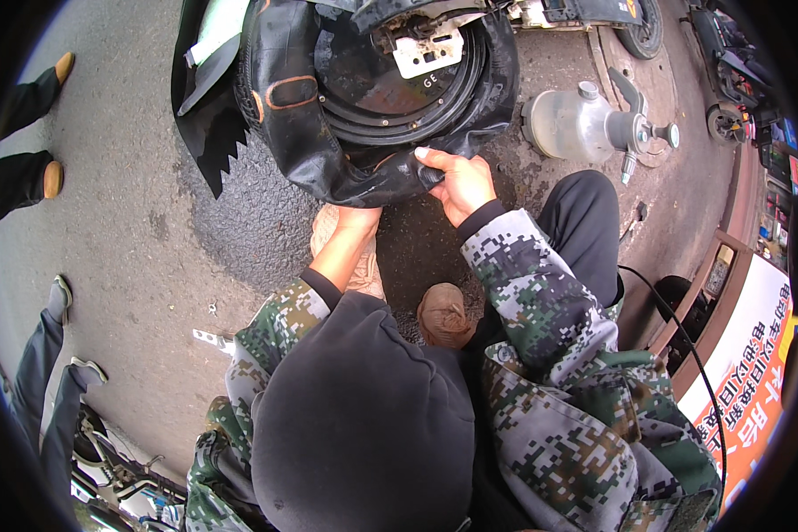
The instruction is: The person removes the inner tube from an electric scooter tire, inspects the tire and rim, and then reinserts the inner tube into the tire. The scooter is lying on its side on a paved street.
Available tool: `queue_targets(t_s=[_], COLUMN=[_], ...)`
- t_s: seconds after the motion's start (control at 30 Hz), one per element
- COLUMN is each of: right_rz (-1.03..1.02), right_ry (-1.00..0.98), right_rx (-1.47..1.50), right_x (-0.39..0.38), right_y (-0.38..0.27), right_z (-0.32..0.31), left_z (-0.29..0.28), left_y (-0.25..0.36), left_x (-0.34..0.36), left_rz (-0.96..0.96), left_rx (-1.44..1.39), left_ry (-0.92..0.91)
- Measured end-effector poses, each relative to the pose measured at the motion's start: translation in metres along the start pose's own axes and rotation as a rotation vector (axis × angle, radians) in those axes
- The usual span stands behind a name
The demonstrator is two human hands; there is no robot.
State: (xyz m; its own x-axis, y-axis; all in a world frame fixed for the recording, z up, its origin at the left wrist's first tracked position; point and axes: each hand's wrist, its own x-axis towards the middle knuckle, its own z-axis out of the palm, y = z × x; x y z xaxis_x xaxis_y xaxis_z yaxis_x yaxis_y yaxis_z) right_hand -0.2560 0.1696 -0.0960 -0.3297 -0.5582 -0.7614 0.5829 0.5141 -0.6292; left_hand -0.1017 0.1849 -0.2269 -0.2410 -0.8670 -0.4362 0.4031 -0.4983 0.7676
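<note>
A black rubber inner tube (297, 146), with an orange-edged patch, bulges out around the near side of a black scooter wheel (372, 84). My right hand (464, 184) is closed on the tube's near stretch, thumb on top and fingers curled under it. Just left of it, my left hand (360, 219) reaches up beneath the tube; its fingers are hidden there, so their grip does not show. Between my hands the tube looks slack and creased. Above the wheel, a pale slotted plate (428, 55) hangs from the vehicle's rear.
A cloudy plastic bottle (572, 126) lies on the pavement to the right. Left of the wheel is a jagged black sheet (208, 133). A metal strip (213, 340) lies near my left sleeve. A black cable (696, 350) runs past a signboard (745, 381). Bystanders' legs (27, 182) stand left.
</note>
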Motion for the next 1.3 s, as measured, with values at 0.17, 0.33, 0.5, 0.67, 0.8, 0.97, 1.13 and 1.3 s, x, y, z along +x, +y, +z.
queue_targets(t_s=[0.17,0.33,0.5,0.67,0.8,0.97,1.13,1.3], right_rz=[-0.110,-0.134,-0.152,-0.190,-0.073,-0.049,-0.059,-0.074], right_ry=[-0.009,0.025,0.111,0.112,0.012,0.029,0.037,-0.043], right_rx=[-0.104,-0.071,-0.165,-0.143,0.010,0.059,0.057,0.140], right_x=[-0.002,0.002,0.006,0.007,0.006,0.005,0.003,0.000], right_y=[0.002,0.002,-0.002,-0.003,-0.002,-0.002,-0.006,-0.006], right_z=[0.005,0.007,0.012,0.017,0.016,0.016,0.017,0.009], left_z=[0.002,0.004,0.004,-0.007,-0.013,-0.004,0.000,-0.005], left_y=[0.000,-0.003,-0.009,-0.020,-0.024,-0.014,-0.002,-0.007], left_x=[0.001,0.002,0.001,0.010,0.012,0.008,0.003,0.004], left_rz=[-0.024,0.009,0.056,-0.006,-0.044,-0.014,-0.075,-0.069], left_rx=[-0.047,-0.090,-0.137,-0.161,-0.174,-0.119,-0.176,-0.196], left_ry=[0.008,0.086,0.051,0.057,0.037,0.022,0.013,0.001])
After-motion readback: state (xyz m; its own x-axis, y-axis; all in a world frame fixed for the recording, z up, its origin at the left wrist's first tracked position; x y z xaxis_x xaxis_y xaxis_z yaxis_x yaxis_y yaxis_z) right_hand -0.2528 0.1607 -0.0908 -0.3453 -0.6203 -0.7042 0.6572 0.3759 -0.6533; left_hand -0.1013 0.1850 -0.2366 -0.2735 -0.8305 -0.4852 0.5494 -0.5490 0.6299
